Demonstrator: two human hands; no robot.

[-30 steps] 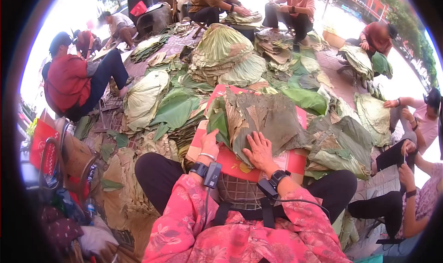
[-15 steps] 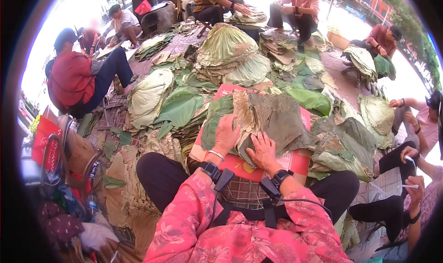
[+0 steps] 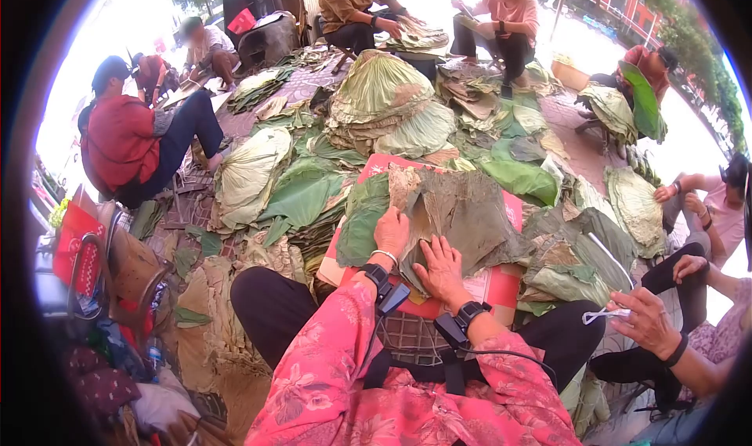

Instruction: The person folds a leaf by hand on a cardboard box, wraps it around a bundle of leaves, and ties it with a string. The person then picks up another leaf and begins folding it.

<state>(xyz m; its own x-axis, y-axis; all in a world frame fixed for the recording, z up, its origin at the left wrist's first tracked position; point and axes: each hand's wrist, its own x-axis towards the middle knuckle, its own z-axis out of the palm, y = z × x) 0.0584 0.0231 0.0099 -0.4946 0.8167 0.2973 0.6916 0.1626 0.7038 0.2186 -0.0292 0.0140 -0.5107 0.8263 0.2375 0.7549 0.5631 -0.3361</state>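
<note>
A stack of dried brown leaves (image 3: 470, 211) lies across a red printed board (image 3: 501, 289) in front of my knees. My left hand (image 3: 390, 231) is closed at the stack's left part, fingers pinching the edge of a dried leaf. Flat on the near edge of the same leaves rests my right hand (image 3: 441, 269), fingers spread. To the left of my left hand, a green leaf (image 3: 363, 220) sticks out from the stack. Leaf layers under my hands are partly hidden.
A tall leaf pile (image 3: 384, 93) stands ahead, with loose leaves (image 3: 254, 172) around it. Close on my right are more leaves (image 3: 576, 250) and a co-worker's hand (image 3: 646, 321) holding a white strip. Several people sit around. A chair (image 3: 133, 278) stands at left.
My left hand has drawn the brown leaf's left part slightly, and its fingers are more closed. At right, a co-worker's hand with a white strip has moved nearer.
</note>
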